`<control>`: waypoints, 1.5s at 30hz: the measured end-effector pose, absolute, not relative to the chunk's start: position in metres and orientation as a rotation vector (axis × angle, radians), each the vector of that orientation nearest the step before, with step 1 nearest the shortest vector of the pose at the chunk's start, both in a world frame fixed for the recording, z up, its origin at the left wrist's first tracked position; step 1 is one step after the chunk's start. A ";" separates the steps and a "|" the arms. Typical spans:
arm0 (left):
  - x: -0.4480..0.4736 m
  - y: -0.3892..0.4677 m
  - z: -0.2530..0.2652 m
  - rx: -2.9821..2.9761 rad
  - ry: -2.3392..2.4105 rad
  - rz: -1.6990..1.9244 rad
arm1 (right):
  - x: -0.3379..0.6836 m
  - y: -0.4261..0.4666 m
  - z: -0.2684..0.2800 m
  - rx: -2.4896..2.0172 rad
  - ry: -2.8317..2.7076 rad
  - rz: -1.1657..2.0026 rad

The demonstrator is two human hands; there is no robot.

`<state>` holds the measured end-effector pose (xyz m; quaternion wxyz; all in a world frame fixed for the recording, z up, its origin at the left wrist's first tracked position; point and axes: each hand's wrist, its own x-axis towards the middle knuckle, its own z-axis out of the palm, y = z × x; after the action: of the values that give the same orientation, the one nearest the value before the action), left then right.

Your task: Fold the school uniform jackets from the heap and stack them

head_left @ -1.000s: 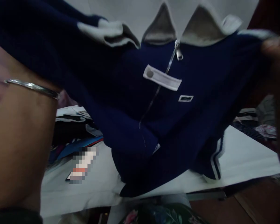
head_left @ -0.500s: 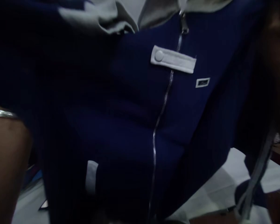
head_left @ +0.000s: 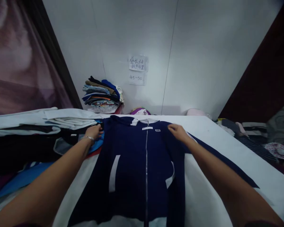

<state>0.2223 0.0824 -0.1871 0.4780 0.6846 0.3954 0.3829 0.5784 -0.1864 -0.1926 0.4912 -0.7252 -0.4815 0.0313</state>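
A navy zip-up jacket [head_left: 132,151] with a pale collar, a white chest tab and white pocket trims lies spread front side up on the white table [head_left: 203,189]. My left hand [head_left: 94,131], with a silver bangle at the wrist, is closed at the jacket's left shoulder edge. On the other side my right hand [head_left: 178,130] pinches the cloth near the right shoulder. One sleeve stretches out to the right beneath my right forearm. The front zip is closed along most of its length.
Folded clothes [head_left: 101,94] are stacked against the wall [head_left: 191,56], below handwritten paper signs [head_left: 137,70]. Dark and blue garments [head_left: 21,151] heap up on the left, with white folded cloth [head_left: 68,118] on top. More clothes [head_left: 253,135] lie beyond the table's right edge.
The jacket was held up close before the camera, filling the view. Now it lies lower and flatter on the table, with both my arms stretched forward at its shoulders.
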 end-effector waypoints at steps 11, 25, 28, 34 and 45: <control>0.156 -0.028 -0.270 2.002 1.488 0.403 | 0.498 -0.376 -0.288 -1.766 -0.324 0.848; 0.116 -0.092 -0.210 1.301 1.161 0.409 | 0.512 -0.393 -0.247 -1.458 -0.271 0.663; 0.104 -0.095 -0.220 1.392 1.250 0.396 | 0.535 -0.422 -0.256 -1.533 -0.213 0.608; 0.085 -0.109 -0.253 1.330 1.357 0.378 | 0.520 -0.443 -0.289 -1.737 -0.281 0.750; 0.039 -0.073 -0.271 1.911 1.479 0.308 | 0.511 -0.466 -0.294 -1.955 -0.519 0.853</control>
<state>0.0394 -0.0732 -0.2705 0.3455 0.7363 0.5696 0.1186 0.5112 -0.4657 -0.2938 0.4558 -0.7926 -0.2105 0.3459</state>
